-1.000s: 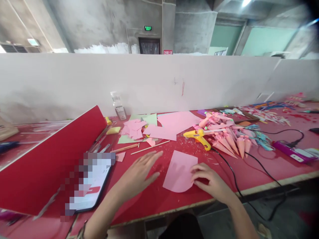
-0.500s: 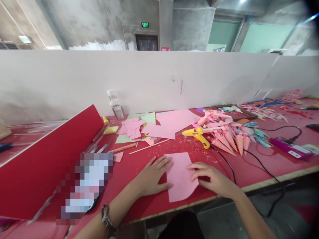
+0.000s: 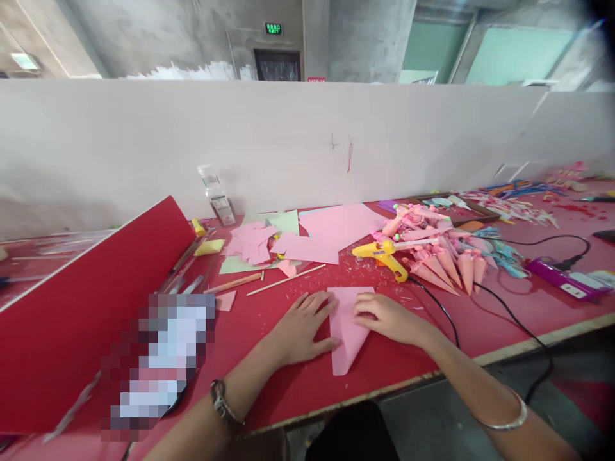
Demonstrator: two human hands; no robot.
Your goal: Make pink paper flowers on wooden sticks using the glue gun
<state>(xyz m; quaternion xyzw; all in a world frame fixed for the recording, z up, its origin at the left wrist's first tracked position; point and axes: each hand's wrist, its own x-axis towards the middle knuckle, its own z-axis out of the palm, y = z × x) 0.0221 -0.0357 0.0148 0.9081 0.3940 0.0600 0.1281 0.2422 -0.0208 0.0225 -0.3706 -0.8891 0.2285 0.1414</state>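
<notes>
A pink sheet of paper (image 3: 344,333) lies on the red tabletop in front of me, its right side folded over so that it narrows toward the lower end. My left hand (image 3: 300,330) rests flat, thumb and fingers apart, with the tips on the paper's left edge. On the folded right side, the fingers of my right hand (image 3: 384,317) curl round the paper and press it down. Beyond the hands lies a yellow glue gun (image 3: 384,257), next to a pile of pink paper cones (image 3: 439,262).
Further back are pink paper scraps (image 3: 252,242) and a larger pink sheet (image 3: 336,227). A thin stick (image 3: 286,280) and a wooden-handled tool (image 3: 235,282) lie left of centre. A red board (image 3: 96,320) leans at left beside a blurred-out phone-like object (image 3: 158,358). Black cables run right to a purple power strip (image 3: 569,278).
My right hand has moved up and left, folding the paper's right side over toward the middle. The left hand stays on the left edge. The view has shifted slightly.
</notes>
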